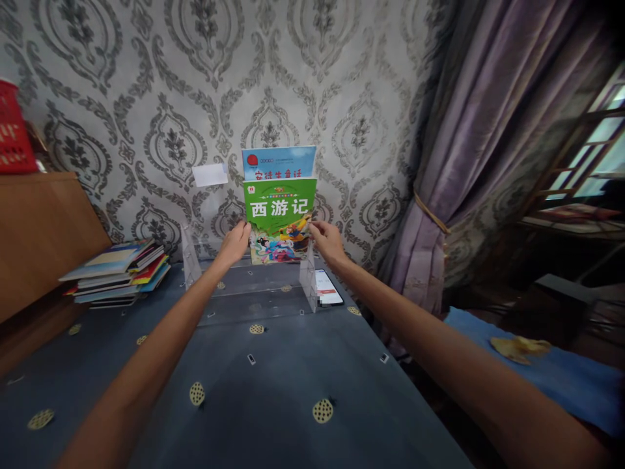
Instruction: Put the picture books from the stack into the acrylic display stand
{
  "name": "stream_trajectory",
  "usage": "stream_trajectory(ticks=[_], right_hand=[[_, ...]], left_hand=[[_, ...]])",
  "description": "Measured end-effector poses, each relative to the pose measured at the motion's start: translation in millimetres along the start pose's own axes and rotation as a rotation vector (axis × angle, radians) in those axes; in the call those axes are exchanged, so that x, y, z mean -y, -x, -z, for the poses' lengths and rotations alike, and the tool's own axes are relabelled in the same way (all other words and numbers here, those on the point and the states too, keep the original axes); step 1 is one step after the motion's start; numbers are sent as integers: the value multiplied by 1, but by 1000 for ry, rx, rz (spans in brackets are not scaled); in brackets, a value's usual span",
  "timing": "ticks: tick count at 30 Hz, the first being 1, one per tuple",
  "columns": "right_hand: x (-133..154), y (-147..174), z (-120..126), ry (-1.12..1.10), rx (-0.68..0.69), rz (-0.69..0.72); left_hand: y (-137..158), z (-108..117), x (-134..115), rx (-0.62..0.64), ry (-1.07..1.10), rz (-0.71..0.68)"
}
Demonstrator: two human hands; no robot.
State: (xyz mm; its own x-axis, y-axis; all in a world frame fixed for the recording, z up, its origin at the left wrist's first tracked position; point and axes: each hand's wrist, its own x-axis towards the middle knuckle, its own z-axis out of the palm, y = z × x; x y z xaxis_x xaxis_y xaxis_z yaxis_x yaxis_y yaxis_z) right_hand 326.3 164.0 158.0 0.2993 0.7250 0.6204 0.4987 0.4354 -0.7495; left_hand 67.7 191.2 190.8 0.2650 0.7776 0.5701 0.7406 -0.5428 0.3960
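Both of my hands grip a green picture book (280, 212) by its side edges, cover facing me. My left hand (236, 241) is closed on the left edge, and my right hand (328, 241) pinches the right edge. Behind it stands a blue book (293, 163), only its top part showing. The green book is held upright at a clear plastic rack (306, 280), in front of the blue one. Whether its lower edge touches the rack I cannot tell. A white label (209, 174) shows on the rack's upper left.
A pile of books (122, 270) lies on the left of the dark cloth-covered table (273, 404). Just right of the rack is a phone (328, 288). A wooden cabinet (43, 228) with a red basket (15, 130) stands at left; a purple curtain (469, 143) hangs at right.
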Motion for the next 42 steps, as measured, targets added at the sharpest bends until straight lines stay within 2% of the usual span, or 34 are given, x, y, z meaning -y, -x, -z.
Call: stream_trajectory(ticks=[12, 18, 22, 25, 26, 29, 30, 33, 35, 37, 39, 40, 42], right_hand=[[-2, 6, 3, -55, -18, -19], [5, 17, 10, -71, -64, -33], [19, 43, 18, -86, -58, -17], [29, 73, 24, -67, 50, 18], [32, 84, 26, -50, 100, 27], [43, 117, 37, 34, 295, 68], [46, 128, 43, 75, 349, 83], [57, 159, 67, 184, 529, 107], [60, 179, 87, 226, 647, 88], [59, 197, 103, 236, 746, 70], [56, 209, 109, 237, 838, 49], [55, 213, 105, 233, 867, 42], [55, 218, 83, 205, 873, 29]], left_hand=[[5, 0, -2, -2, -10, -4], [13, 6, -6, -67, 22, -18], [33, 18, -10, -187, 44, -25], [70, 21, -21, -250, 101, -70], [88, 20, -28, -213, 150, -107], [150, 8, -51, 138, 314, -250], [172, 1, -59, 214, 337, -296], [228, -22, -77, 462, 410, -463], [255, -40, -87, 587, 491, -488], [272, -53, -96, 665, 584, -491], [280, -58, -106, 729, 640, -466], [281, -56, -110, 771, 657, -491], [278, -45, -117, 750, 674, -496]])
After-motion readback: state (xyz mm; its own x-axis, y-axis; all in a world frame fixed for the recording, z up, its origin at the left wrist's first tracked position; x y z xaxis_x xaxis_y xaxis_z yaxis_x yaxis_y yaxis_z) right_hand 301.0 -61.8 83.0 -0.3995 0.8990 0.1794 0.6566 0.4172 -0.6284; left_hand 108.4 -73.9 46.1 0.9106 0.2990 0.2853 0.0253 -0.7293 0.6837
